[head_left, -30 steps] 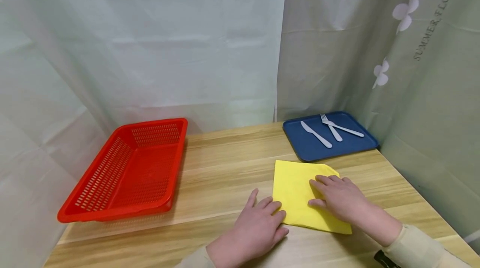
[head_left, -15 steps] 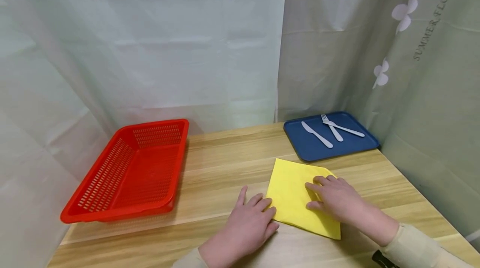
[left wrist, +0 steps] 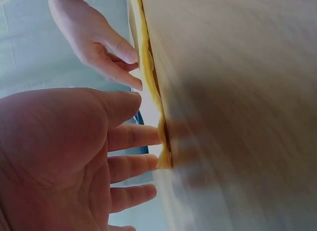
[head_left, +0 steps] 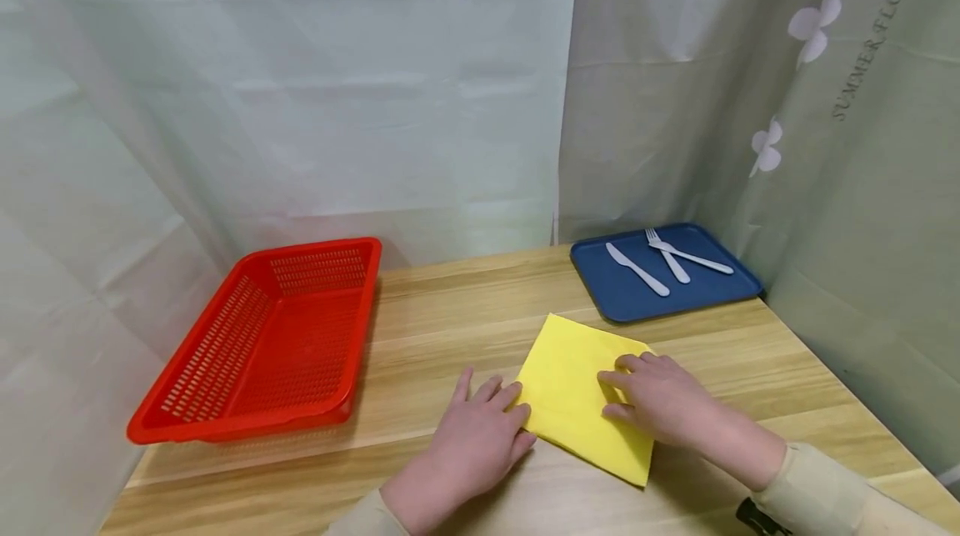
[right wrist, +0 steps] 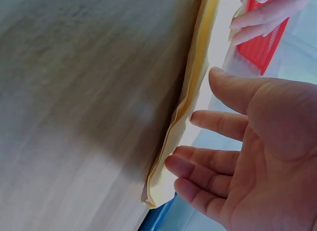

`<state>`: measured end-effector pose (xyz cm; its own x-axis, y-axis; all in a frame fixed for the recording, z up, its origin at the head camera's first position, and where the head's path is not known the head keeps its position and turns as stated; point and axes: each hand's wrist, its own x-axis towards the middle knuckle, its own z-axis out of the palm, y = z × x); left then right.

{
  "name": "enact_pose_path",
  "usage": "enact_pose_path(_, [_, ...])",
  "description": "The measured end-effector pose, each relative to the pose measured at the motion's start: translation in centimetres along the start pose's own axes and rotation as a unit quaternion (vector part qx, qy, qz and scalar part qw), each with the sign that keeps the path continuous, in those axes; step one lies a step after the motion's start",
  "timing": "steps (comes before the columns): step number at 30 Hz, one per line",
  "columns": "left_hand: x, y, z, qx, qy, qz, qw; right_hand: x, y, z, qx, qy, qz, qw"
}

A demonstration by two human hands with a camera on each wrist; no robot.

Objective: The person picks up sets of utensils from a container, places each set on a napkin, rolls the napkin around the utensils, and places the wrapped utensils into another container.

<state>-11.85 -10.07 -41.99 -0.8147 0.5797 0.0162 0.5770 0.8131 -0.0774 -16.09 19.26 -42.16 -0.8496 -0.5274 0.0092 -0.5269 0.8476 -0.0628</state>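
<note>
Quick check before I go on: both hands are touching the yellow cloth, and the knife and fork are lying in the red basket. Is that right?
Not quite: the knife and fork lie on the blue tray, not in the red basket, as the head view shows. The rest is right.

One table [head_left: 450, 303] carries one red basket [head_left: 307, 336], one blue tray [head_left: 615, 294] and one yellow cloth [head_left: 566, 373]. The tray holds one knife [head_left: 638, 270], one fork [head_left: 676, 268] and one utensil of unclear type [head_left: 696, 258]: three pieces. One left hand [head_left: 480, 436] and one right hand [head_left: 663, 396] are present. The curtain [head_left: 337, 127] bears two printed flowers [head_left: 814, 24].
</note>
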Motion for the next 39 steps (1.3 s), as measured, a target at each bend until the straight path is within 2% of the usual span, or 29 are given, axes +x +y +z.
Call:
enact_pose_path(12, [-0.2,-2.1,0.3,0.005,0.004,-0.03,0.9995,1.1,-0.8,-0.3,0.037,-0.003,-0.032,0.9988])
enact_pose_path(17, [-0.2,-3.2,0.4,-0.003,0.008,-0.036,0.9993,1.6,-1.3,-0.4,0.038,-0.003,-0.037,0.9986])
enact_pose_path(23, [-0.1,-4.3,0.4,-0.029,-0.004,-0.058,0.9979,2.3,-1.9,-0.1,0.049,-0.003,-0.034,0.9982])
enact_pose_path(27, [0.2,-4.7,0.2,-0.039,-0.002,-0.069,0.9969,2.8,-2.2,0.1,0.05,0.01,-0.042,0.9978])
enact_pose_path(30, [0.7,-4.7,0.3,-0.03,0.018,-0.07,0.997,3.2,-2.3,0.1,0.049,0.024,-0.052,0.9972])
enact_pose_path(33, [1.2,-4.2,0.5,-0.02,0.04,-0.061,0.9972,3.5,-2.6,0.0,0.063,0.021,-0.05,0.9965])
enact_pose_path(35, [1.5,-3.7,0.6,-0.017,0.051,-0.045,0.9975,3.7,-2.6,0.0,0.076,0.011,-0.048,0.9959])
enact_pose_path(39, [1.8,-2.7,0.8,-0.02,0.052,-0.013,0.9984,3.9,-2.7,-0.3,0.093,-0.01,-0.043,0.9947])
